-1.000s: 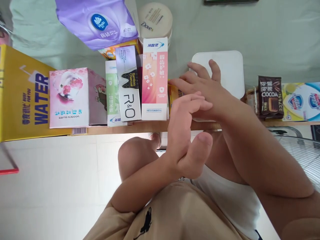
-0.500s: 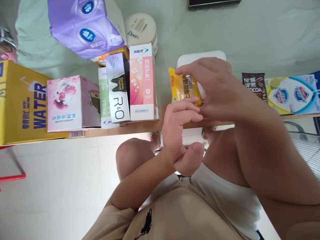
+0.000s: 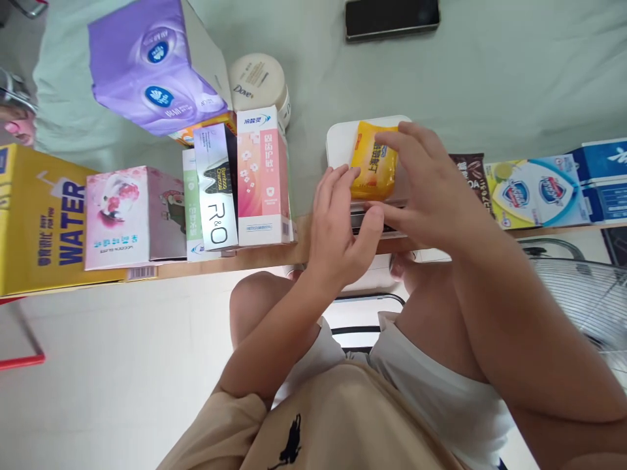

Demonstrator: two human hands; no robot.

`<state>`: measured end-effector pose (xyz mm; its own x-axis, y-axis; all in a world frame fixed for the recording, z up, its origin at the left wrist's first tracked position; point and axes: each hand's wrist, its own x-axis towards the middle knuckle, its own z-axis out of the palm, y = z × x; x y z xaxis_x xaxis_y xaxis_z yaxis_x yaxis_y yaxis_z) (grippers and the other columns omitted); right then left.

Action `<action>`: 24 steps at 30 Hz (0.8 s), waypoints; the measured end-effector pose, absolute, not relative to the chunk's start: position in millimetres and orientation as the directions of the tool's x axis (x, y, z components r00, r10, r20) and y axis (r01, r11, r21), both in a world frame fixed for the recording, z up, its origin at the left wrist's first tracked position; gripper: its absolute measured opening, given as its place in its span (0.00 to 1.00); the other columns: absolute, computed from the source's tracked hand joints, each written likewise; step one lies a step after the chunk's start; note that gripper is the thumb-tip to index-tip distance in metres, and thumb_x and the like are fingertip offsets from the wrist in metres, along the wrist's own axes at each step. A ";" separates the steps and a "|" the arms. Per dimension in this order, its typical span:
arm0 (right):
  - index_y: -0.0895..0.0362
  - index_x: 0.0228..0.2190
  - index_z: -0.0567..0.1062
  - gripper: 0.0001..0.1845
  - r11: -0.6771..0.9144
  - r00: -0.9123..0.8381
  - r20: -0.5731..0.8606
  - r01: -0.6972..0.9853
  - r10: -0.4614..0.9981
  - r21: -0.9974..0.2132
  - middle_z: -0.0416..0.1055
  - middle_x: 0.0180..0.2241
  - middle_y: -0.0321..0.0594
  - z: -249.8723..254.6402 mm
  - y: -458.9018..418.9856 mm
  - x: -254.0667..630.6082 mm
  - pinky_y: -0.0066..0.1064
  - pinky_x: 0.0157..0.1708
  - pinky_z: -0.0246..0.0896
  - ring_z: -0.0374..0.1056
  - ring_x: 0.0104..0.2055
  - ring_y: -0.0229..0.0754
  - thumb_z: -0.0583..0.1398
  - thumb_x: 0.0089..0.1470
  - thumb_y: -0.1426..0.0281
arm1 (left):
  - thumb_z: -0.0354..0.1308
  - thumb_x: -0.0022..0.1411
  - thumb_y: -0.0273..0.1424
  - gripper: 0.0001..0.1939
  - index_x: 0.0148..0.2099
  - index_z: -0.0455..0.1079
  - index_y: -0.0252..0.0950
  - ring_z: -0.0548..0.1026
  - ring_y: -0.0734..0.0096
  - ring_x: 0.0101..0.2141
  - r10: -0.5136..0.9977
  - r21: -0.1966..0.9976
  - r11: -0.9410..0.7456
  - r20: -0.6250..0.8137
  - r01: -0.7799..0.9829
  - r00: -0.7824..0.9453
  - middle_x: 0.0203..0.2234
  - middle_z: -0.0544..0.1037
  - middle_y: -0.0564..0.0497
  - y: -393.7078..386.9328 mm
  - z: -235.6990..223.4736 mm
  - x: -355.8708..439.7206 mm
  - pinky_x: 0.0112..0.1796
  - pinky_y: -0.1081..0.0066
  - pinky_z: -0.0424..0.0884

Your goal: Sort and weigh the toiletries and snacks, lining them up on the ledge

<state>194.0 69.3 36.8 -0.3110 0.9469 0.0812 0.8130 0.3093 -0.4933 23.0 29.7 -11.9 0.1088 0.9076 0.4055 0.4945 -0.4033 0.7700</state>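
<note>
Head view: the yellow packet (image 3: 375, 163) now lies on top of the white device (image 3: 340, 140); half a second ago it stood off the device's near left side, in the grasp of the right hand (image 3: 431, 189). That hand is now open, fingers curved over the packet's right side; whether it still bears on it, cannot tell. The left hand (image 3: 337, 225) has opened out too, its fingertips at the packet's left edge (contact not certain).

To the left stand the pink carton (image 3: 264, 176), R&O box (image 3: 213, 196) and Dove tub (image 3: 259, 75). To the right, the brown packet (image 3: 471, 168) sits close by the right wrist, partly hidden, with the soap pack (image 3: 536, 189) beyond. The device lies near the wooden edge (image 3: 255, 256). Open cloth (image 3: 313, 78) extends behind it toward the phone (image 3: 392, 18); a narrow gap separates carton and left hand
</note>
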 end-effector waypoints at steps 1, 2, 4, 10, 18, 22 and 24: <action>0.52 0.69 0.62 0.45 0.308 -0.301 0.097 0.808 0.949 -0.502 0.55 0.73 0.57 34.7 62.5 194.6 0.64 0.71 0.58 0.54 0.76 0.63 0.66 0.55 0.55 | 0.35 0.77 0.55 0.34 0.69 0.59 0.37 0.61 0.46 0.73 0.919 0.772 -0.382 0.375 0.508 0.121 0.68 0.68 0.36 31.1 -13.9 23.2 0.71 0.46 0.61; 0.52 0.69 0.62 0.43 0.305 -0.295 0.102 0.805 0.950 -0.509 0.54 0.73 0.57 32.7 55.9 194.8 0.65 0.70 0.59 0.54 0.76 0.64 0.64 0.57 0.54 | 0.35 0.77 0.57 0.36 0.71 0.58 0.37 0.59 0.45 0.74 0.928 0.774 -0.366 0.348 0.517 0.135 0.69 0.68 0.36 32.1 -15.1 23.7 0.71 0.45 0.59; 0.51 0.69 0.62 0.40 0.295 -0.292 0.091 0.802 0.952 -0.520 0.55 0.73 0.57 28.9 44.9 194.3 0.67 0.68 0.61 0.55 0.76 0.65 0.61 0.61 0.53 | 0.35 0.76 0.58 0.38 0.71 0.59 0.37 0.56 0.43 0.75 0.938 0.768 -0.343 0.310 0.542 0.154 0.70 0.67 0.36 33.7 -15.0 24.6 0.72 0.45 0.57; 0.52 0.64 0.68 0.33 0.288 -0.267 0.119 0.787 0.956 -0.546 0.66 0.67 0.57 23.9 36.1 193.9 0.66 0.65 0.63 0.64 0.69 0.64 0.58 0.62 0.54 | 0.38 0.76 0.56 0.36 0.64 0.71 0.35 0.68 0.47 0.67 0.926 0.734 -0.374 0.324 0.567 0.192 0.59 0.75 0.38 37.8 -8.8 25.6 0.71 0.45 0.59; 0.51 0.55 0.76 0.23 0.281 -0.143 0.271 0.760 0.952 -0.586 0.73 0.61 0.52 24.4 41.6 193.7 0.59 0.64 0.69 0.70 0.65 0.57 0.61 0.59 0.62 | 0.44 0.76 0.51 0.25 0.57 0.71 0.40 0.72 0.52 0.63 0.921 0.773 -0.388 0.341 0.503 0.187 0.53 0.78 0.42 41.9 -10.6 26.3 0.68 0.47 0.66; 0.49 0.58 0.73 0.24 0.165 0.012 0.249 0.718 0.968 -0.677 0.69 0.61 0.51 15.7 51.3 187.0 0.47 0.52 0.78 0.76 0.51 0.48 0.60 0.61 0.65 | 0.42 0.77 0.52 0.25 0.56 0.68 0.40 0.73 0.54 0.61 0.912 0.773 -0.410 0.356 0.484 0.205 0.52 0.77 0.42 42.2 -11.9 25.8 0.68 0.49 0.66; 0.49 0.60 0.70 0.26 0.114 0.048 0.209 0.709 0.977 -0.696 0.69 0.61 0.51 13.0 56.0 182.8 0.47 0.50 0.78 0.76 0.48 0.47 0.61 0.60 0.65 | 0.41 0.76 0.55 0.27 0.58 0.65 0.40 0.72 0.53 0.63 0.917 0.778 -0.398 0.351 0.487 0.190 0.53 0.76 0.41 41.2 -12.6 26.0 0.65 0.51 0.68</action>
